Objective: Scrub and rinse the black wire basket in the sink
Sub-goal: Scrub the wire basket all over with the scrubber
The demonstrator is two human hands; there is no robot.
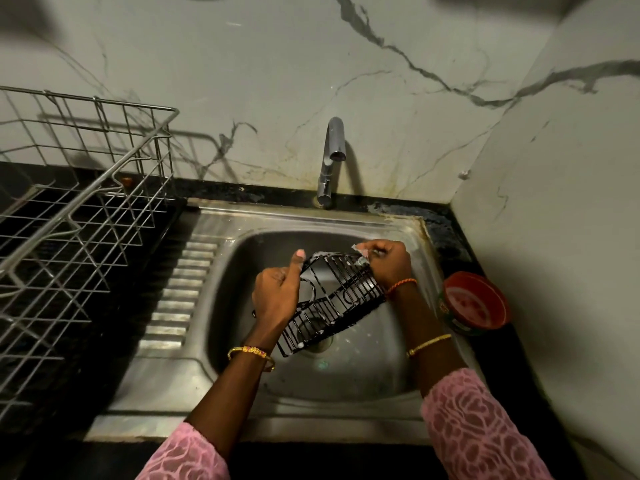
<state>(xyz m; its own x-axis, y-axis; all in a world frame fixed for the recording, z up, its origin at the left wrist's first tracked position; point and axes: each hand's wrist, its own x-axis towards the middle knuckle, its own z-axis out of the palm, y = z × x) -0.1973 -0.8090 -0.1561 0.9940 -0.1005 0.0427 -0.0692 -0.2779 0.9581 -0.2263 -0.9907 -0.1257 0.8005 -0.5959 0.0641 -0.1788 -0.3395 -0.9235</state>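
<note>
Over the steel sink (pixel 221 344) the left hand (pixel 277 292) clamps the black wire basket (pixel 332 301) tilted above the drain, thumb up, likely so suds drip off, while the right hand (pixel 389 263) pinches a small scrubber (pixel 362 252) against its far rim, tap (pixel 330 161) dry.

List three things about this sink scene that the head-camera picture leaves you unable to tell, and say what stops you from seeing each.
1. What the right hand scrubs with: its curled fingers cover all but a pale scrap, head view.
2. Which wire of the black wire basket the left hand grips: the hand's back hides it.
3. The label on the red tub: too small and blurred.
4. The full dish rack: cut off by the left edge.
</note>
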